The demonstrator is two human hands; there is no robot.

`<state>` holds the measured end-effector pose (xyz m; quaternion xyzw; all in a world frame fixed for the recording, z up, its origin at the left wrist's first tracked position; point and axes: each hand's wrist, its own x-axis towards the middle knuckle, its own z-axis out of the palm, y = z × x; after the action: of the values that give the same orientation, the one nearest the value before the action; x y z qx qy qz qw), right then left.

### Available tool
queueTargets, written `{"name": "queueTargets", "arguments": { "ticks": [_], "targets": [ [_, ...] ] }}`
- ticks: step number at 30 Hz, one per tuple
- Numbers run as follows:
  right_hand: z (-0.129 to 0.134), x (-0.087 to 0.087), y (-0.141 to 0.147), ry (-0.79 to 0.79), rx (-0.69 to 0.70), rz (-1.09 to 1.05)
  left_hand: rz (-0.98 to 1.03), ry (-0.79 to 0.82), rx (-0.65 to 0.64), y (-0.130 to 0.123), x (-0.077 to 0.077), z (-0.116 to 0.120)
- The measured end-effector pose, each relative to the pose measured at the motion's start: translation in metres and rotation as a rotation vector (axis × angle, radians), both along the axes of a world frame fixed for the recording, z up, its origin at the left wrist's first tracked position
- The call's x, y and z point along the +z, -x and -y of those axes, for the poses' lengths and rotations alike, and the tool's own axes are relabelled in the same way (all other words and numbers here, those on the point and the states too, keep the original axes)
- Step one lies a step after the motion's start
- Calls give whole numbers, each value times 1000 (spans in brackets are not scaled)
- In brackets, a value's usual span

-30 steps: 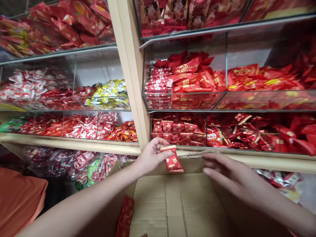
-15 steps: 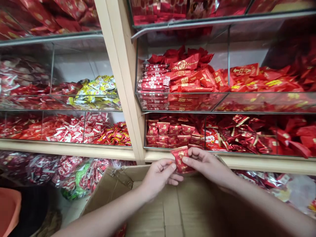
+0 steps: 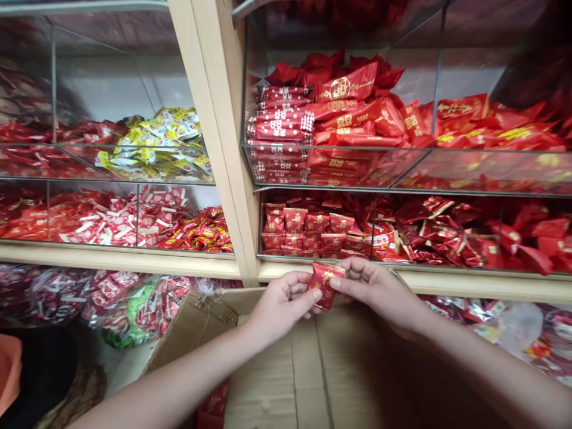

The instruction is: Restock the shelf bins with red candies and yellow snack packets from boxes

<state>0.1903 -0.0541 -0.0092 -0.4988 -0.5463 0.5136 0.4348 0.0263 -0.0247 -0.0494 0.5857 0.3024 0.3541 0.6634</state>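
Spanning the view from nine o'clock over twelve to three, a pale wooden shelving unit with clear-walled compartments stands before the person. An open brown cardboard box fills six o'clock. Heaped at one o'clock are glossy red packets with gold lettering; at ten lies a pile of yellow-and-white wrapped pieces. Clear plastic bags of red wrapped pieces sit below the shelf at eight o'clock. Directly at twelve from the hands, pillow-shaped dark red packets stand in rows in the lowest compartment.

Just below the hub, the two hands meet — the left hand from seven o'clock, the right hand from four. Both pinch one small pillow-shaped red packet with gold print, thumbs pressed on its near face, at the box's far end. Another red-and-gold packet lies inside the box at seven o'clock.
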Motion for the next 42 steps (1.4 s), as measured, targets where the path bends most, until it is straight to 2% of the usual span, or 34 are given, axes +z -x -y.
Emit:
{"name": "queueTargets", "arguments": {
  "ticks": [2,4,7,9,12,15,18,20,22,25,27,29,32,34,38,42],
  "targets": [
    [0,-1,-3,-49,-21,8,-25,-127,17,3,2,-4],
    [0,-4,-6,-68,-16,60,-18,-191,87,5,4,-6],
    [0,-9,-7,-21,38,144,6,-150,189,7,5,-7],
    [1,-12,-6,-63,41,170,-6,-151,164,8,5,-6],
    [4,-13,-3,-220,26,250,-78,-306,58,10,5,-3],
    [8,-13,1,-310,82,429,-133,-416,-9,9,2,3],
    [13,-10,3,-329,133,617,-166,-370,-31,4,-2,9],
    [14,-3,-1,-300,126,695,-221,-423,-13,3,2,8],
    [13,8,-12,-305,39,701,-300,-630,70,2,13,0],
    [4,27,-37,-427,-239,617,-365,-1124,213,0,39,-26],
    [-7,36,-53,-511,-428,563,-405,-1390,196,-8,55,-48],
    [-21,39,-65,-549,-522,514,-512,-1532,208,-21,64,-65],
    [-41,36,-74,-556,-513,489,-734,-1578,258,-41,66,-80],
    [-49,34,-76,-552,-512,565,-842,-1580,279,-50,64,-84],
    [-53,40,-71,-565,-531,919,-958,-1563,288,-52,60,-88],
    [-56,48,-58,-576,-377,1284,-994,-1563,285,-50,62,-91]
  ]
}}
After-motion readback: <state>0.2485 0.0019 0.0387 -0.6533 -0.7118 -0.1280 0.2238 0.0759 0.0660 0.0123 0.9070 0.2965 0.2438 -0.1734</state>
